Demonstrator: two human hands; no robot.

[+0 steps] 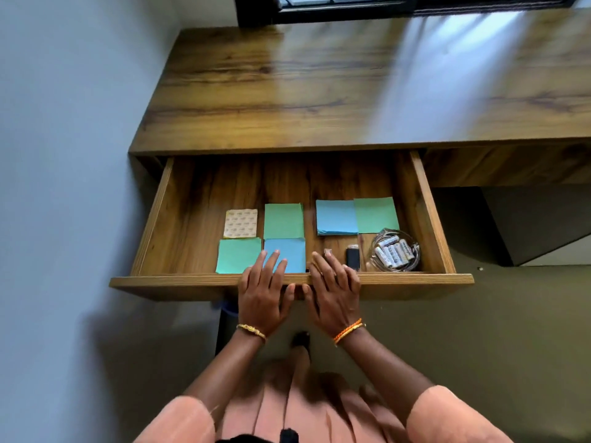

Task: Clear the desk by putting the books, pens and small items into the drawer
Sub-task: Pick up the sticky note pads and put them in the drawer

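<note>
Now both hands rest flat with fingers spread on the open drawer's (415,279) near edge, left hand (263,290) and right hand (332,294) grasping nothing; paper pads (283,220) and a battery jar (395,251) lie inside.

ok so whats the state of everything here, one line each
drawer: pulled open
desk top: bare in view
paper pads: lying flat in the drawer
glass bowl: upright in the drawer, holding batteries
dark small item: in the drawer, beside the bowl
left hand: on the drawer front, holding nothing
right hand: on the drawer front, holding nothing
</note>
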